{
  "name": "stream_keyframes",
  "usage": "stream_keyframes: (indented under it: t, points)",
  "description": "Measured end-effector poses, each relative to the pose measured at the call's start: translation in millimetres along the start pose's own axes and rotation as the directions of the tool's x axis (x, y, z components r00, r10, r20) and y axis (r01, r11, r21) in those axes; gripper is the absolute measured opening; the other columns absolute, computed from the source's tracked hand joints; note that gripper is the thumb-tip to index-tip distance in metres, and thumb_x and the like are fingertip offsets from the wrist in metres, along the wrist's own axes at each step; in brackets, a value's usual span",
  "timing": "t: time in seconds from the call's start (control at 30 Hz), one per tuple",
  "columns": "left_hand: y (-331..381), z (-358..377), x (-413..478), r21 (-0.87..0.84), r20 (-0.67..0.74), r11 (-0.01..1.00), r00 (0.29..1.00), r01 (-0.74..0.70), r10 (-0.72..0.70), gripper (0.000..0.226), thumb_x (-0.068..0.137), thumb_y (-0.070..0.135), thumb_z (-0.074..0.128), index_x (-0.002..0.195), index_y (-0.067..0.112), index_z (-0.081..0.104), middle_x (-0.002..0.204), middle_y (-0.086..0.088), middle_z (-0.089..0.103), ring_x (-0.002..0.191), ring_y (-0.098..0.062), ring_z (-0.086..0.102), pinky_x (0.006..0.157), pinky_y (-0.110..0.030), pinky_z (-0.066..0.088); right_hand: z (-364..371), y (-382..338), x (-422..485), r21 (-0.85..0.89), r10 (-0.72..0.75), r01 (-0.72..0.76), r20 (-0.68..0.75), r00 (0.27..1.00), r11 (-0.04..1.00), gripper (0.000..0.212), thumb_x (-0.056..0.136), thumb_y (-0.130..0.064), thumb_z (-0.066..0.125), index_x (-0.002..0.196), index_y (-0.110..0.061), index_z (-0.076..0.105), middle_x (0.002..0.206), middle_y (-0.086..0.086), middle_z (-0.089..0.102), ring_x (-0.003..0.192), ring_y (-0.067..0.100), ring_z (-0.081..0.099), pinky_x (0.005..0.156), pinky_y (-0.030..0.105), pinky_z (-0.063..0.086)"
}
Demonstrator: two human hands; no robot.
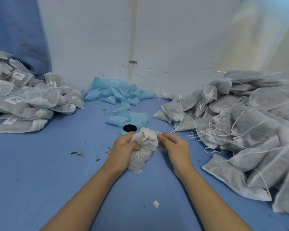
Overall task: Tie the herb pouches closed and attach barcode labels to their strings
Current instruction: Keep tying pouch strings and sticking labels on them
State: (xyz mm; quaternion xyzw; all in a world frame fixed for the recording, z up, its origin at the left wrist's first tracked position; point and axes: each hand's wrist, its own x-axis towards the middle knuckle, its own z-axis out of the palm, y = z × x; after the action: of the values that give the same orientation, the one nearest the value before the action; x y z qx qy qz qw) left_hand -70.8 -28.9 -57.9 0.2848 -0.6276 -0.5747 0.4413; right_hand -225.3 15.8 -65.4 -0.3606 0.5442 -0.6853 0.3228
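Herb pouch (143, 152) stands mid-table on the blue surface (40, 172), its neck gripped in the curled fingers of the left hand (123, 147) while the right hand (173, 145) pinches its gathered top. Labelled pouches (23, 99) lie heaped left, unlabelled pouches (240, 124) right. Behind, a label roll (129, 129) and loose blue backing tape (117, 92) lie before a cracked white wall (173, 47).

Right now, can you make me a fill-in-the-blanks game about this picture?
1. Both hands hold one herb ____ over the blue table.
2. The pile of pouches with barcode labels lies on the person's ____ side.
3. The label roll just behind the left hand and right hand is light ____.

Missing words: pouch; left; blue
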Motion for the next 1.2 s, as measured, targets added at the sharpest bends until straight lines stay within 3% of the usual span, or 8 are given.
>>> stream_keyframes:
  t: [0.1,0.23,0.37,0.47,0.57,0.67,0.93,1.2]
  points:
    - [0,-1,1,-0.003,-0.062,1.000,0.998,0.011,-0.011,0.036,0.077,-0.012,0.048,0.087,0.016,0.069,0.080,0.000,0.066,0.078,-0.015,0.060,0.067,-0.018,0.048,-2,-1,1,0.004,-0.046,0.048,-0.153,0.987,0.999,0.017,0.085,-0.008,0.069,0.081,-0.023,0.073,0.074,-0.014,0.073,0.069,-0.004,0.064,0.066,0.008,0.048]
    - [-2,-3,3,0.005,-0.083,0.999,0.995,0.054,-0.054,0.036,0.079,-0.011,0.047,0.092,0.015,0.069,0.084,-0.003,0.066,0.086,-0.026,0.060,0.081,-0.046,0.048,-1,-1,-1,-0.089,-0.140,0.121,-0.254,0.957,0.989,0.021,0.085,-0.014,0.070,0.078,-0.034,0.071,0.073,-0.023,0.071,0.068,-0.007,0.061,0.064,0.005,0.044]
    - [-1,-2,3,0.049,-0.103,0.999,0.995,0.000,0.005,0.042,0.083,-0.007,0.052,0.101,0.029,0.065,0.102,0.005,0.068,0.096,-0.012,0.061,0.084,-0.026,0.046,4,-3,-7,-0.165,-0.235,0.196,-0.269,0.934,0.967,0.015,0.086,-0.018,0.069,0.085,-0.033,0.073,0.077,-0.021,0.071,0.067,-0.001,0.059,0.064,0.009,0.045]
    - [3,0,7,-0.041,-0.171,0.999,0.985,0.004,-0.011,0.031,0.084,-0.002,0.057,0.092,0.026,0.068,0.091,0.005,0.070,0.087,-0.013,0.063,0.078,-0.025,0.048,13,-4,-14,-0.234,-0.353,0.290,-0.297,0.887,0.928,0.017,0.086,-0.018,0.069,0.087,-0.035,0.072,0.083,-0.017,0.072,0.066,0.000,0.058,0.063,0.010,0.044]
    - [9,6,12,-0.178,-0.217,0.984,0.975,0.005,-0.045,0.023,0.085,0.003,0.062,0.091,0.024,0.070,0.086,0.006,0.073,0.083,-0.013,0.067,0.075,-0.026,0.053,21,-5,-22,-0.355,-0.548,0.461,-0.202,0.812,0.813,0.024,0.085,-0.013,0.071,0.089,-0.036,0.070,0.091,-0.022,0.069,0.079,0.004,0.061,0.074,0.014,0.047]
    - [12,11,14,-0.201,-0.224,0.979,0.975,-0.045,-0.001,0.022,0.087,0.004,0.062,0.092,0.024,0.069,0.086,0.009,0.074,0.082,-0.008,0.068,0.073,-0.022,0.054,25,-4,-25,-0.465,-0.707,0.604,-0.073,0.703,0.648,0.018,0.084,-0.010,0.071,0.096,-0.022,0.073,0.096,-0.021,0.068,0.090,0.004,0.060,0.082,0.023,0.050]
    - [12,7,18,-0.224,-0.299,0.969,0.954,-0.108,0.037,0.022,0.088,0.003,0.060,0.088,0.023,0.069,0.076,0.011,0.072,0.071,-0.004,0.066,0.063,-0.017,0.051,29,0,-27,-0.546,-0.829,0.752,0.172,0.532,0.369,0.013,0.082,-0.007,0.072,0.094,-0.009,0.075,0.097,-0.002,0.072,0.089,0.010,0.059,0.086,0.021,0.047]
    - [12,5,20,-0.270,-0.332,0.958,0.943,-0.093,-0.003,0.022,0.087,0.003,0.061,0.079,0.021,0.069,0.070,0.008,0.069,0.065,-0.007,0.062,0.066,-0.025,0.051,31,5,-26,-0.575,-0.782,0.759,0.303,0.544,0.305,0.014,0.080,-0.007,0.072,0.094,-0.009,0.076,0.100,0.000,0.072,0.089,0.020,0.064,0.088,0.016,0.044]
